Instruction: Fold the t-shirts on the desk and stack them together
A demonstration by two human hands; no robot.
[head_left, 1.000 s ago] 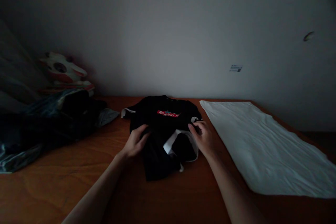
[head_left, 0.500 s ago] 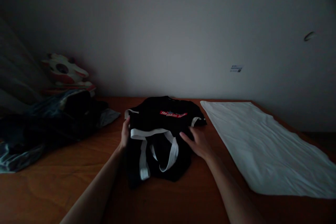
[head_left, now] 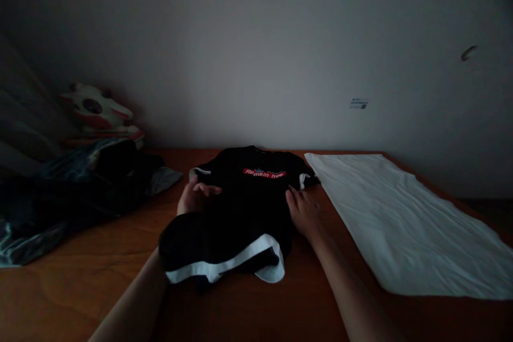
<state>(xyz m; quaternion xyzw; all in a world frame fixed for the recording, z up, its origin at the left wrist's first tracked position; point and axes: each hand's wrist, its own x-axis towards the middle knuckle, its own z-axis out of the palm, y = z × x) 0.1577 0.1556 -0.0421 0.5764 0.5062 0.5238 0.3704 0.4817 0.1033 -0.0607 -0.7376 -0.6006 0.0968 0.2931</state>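
Observation:
A black T-shirt point(head_left: 248, 208) with white trim and a red "Remain free" print lies front up on the wooden surface, its collar toward the wall. Its lower part drapes over my left wrist, and the white-edged hem is turned up at the near side. My left hand point(head_left: 195, 196) is at the shirt's left side below the sleeve, fingers apart and stretched over the cloth. At the right edge, just below the other sleeve, my right hand point(head_left: 303, 211) rests with its fingers extended against the fabric.
A white cloth point(head_left: 401, 219) is spread flat on the right of the wooden surface point(head_left: 108, 288). Dark clothes point(head_left: 100, 181) are heaped at the left. Behind them stands a white and red cow-shaped object point(head_left: 100, 109) near the wall point(head_left: 248, 53).
The shirt's folded-up lower part has come down toward me, its hem now nearer and over my left wrist. My left hand has turned inward; my right fingers have drawn closer together.

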